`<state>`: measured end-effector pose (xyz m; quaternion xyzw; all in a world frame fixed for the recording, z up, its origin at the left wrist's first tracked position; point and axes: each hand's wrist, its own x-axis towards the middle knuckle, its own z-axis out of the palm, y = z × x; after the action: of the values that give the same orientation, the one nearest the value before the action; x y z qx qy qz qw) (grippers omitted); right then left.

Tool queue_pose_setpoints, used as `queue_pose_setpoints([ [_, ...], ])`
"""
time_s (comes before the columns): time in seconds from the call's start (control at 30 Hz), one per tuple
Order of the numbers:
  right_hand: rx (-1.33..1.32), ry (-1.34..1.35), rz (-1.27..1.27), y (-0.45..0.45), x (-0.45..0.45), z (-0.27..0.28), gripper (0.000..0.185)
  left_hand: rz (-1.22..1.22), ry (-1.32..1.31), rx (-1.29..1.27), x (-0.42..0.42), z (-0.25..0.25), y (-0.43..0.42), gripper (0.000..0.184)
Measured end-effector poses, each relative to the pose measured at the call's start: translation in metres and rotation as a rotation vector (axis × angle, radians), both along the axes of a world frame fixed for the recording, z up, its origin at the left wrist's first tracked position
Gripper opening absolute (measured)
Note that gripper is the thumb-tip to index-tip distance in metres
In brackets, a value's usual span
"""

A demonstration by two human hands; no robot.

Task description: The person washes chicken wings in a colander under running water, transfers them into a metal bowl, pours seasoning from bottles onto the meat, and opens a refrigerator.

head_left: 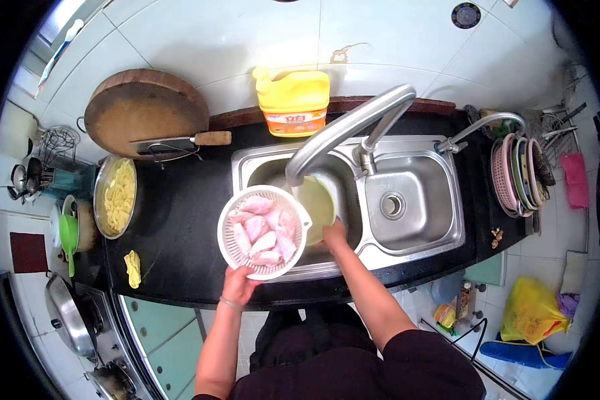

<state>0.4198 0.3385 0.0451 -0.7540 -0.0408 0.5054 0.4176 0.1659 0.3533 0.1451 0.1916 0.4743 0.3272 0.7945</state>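
My left hand (240,285) grips the lower rim of a white slotted basket (225,248) that holds several pieces of raw, pale pink meat (263,227). The basket is over the left edge of the double sink (417,248). Within the left basin, my right hand (335,235) holds the right edge of a round bowl (319,207) of cloudy, greenish liquid. Part of that bowl is hidden behind the basket. The large faucet (340,130) arches over the left basin, its spout end just above the bowl.
Behind the sink stands a yellow jug (293,103). At the left are a round wooden board (143,110), a cleaver (173,143), a pan of yellow slices (120,197) and a yellow cloth (133,269). Stacked colanders (517,175) stand right of the sink.
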Motion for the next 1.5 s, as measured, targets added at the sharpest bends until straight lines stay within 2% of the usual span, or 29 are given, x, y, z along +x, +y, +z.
queue_pose_setpoints([
  [0.07,-0.003,-0.214,0.075,-0.009,0.005,0.025,0.046,-0.005,0.006,0.007,-0.007,0.01,-0.003,0.057],
  [0.1,0.001,-0.222,0.072,-0.015,0.009,0.024,0.046,-0.019,0.021,0.012,-0.009,0.013,-0.005,0.06],
  [0.17,-0.156,-0.667,0.335,-0.026,0.021,0.021,0.058,-0.035,0.028,0.026,-0.013,0.017,-0.008,0.063],
  [0.2,-0.18,-0.619,0.352,-0.032,0.023,0.041,0.064,-0.042,0.032,0.024,-0.015,0.019,-0.01,0.063],
  [0.3,-0.162,-0.668,0.408,-0.051,0.027,0.075,0.062,-0.069,0.024,0.014,-0.023,0.017,-0.015,0.064],
  [0.37,-0.125,-0.697,0.427,-0.067,0.026,0.084,0.063,-0.09,-0.015,-0.028,-0.026,0.016,-0.019,0.058],
  [0.43,0.036,-0.921,0.358,-0.077,0.022,0.095,0.067,-0.1,-0.008,-0.057,-0.024,0.02,-0.02,0.057],
  [0.5,0.057,-0.893,0.364,-0.088,0.023,0.112,0.063,-0.142,-0.02,-0.078,-0.02,0.026,-0.02,0.055],
  [0.57,0.381,-1.296,0.358,-0.096,0.027,0.126,0.06,-0.168,-0.014,-0.076,-0.016,0.029,-0.019,0.055],
  [0.63,0.401,-1.305,0.347,-0.103,0.028,0.132,0.059,-0.172,-0.021,-0.058,-0.014,0.023,-0.019,0.057],
  [0.73,0.302,-1.001,0.191,-0.118,0.03,0.128,0.055,-0.192,-0.04,-0.01,-0.005,0.028,-0.013,0.058],
  [0.77,0.303,-1.006,0.185,-0.119,0.029,0.126,0.055,-0.208,-0.05,0.012,-0.002,0.03,-0.011,0.058],
  [0.83,-0.025,-0.605,0.267,-0.118,0.027,0.12,0.053,-0.214,-0.079,0.005,0.004,0.038,-0.007,0.059],
  [0.9,0.164,-0.522,0.213,-0.114,0.017,0.059,0.045,-0.166,-0.069,-0.018,0.01,0.05,-0.005,0.058],
  [0.97,0.248,0.13,0.103,-0.089,-0.002,0.08,0.037,-0.227,-0.019,0.045,0.012,0.048,-0.001,0.054],
  [1.0,0.298,0.276,0.067,-0.08,-0.009,0.071,0.034,-0.282,0.028,0.106,0.014,0.047,0.002,0.051],
  [1.03,0.394,0.164,0.112,-0.07,-0.02,0.071,0.029,-0.283,0.032,0.117,0.019,0.045,0.004,0.051],
  [1.1,0.521,0.013,0.208,-0.058,-0.019,0.034,0.031,-0.261,0.293,0.317,0.03,0.04,0.008,0.041],
  [1.13,0.456,0.193,0.17,-0.053,-0.016,0.064,0.031,-0.349,0.408,0.349,0.027,0.034,0.019,0.037],
  [1.17,0.387,0.371,0.134,-0.046,-0.012,0.099,0.031,-0.351,0.411,0.356,0.025,0.028,0.03,0.037],
  [1.23,0.364,0.466,0.146,-0.042,-0.005,0.1,0.031,-0.464,1.134,0.631,0.022,0.011,0.046,0.037],
  [1.3,0.382,0.453,0.239,-0.036,0.001,0.106,0.033,-0.36,1.033,0.544,0.025,0.0,0.049,0.04],
  [1.37,0.377,0.485,0.29,-0.034,0.013,0.116,0.037,-0.281,-0.06,-0.126,0.026,-0.001,0.049,0.043],
  [1.43,0.472,0.67,0.431,-0.037,0.029,0.128,0.044,-0.311,-0.088,-0.173,0.034,0.016,0.044,0.049],
  [1.47,0.542,0.766,0.441,-0.046,0.043,0.118,0.053,-0.307,-0.066,-0.103,0.037,0.021,0.041,0.051],
  [1.5,0.539,0.765,0.443,-0.049,0.055,0.116,0.053,-0.3,-0.047,-0.033,0.041,0.023,0.038,0.053],
])
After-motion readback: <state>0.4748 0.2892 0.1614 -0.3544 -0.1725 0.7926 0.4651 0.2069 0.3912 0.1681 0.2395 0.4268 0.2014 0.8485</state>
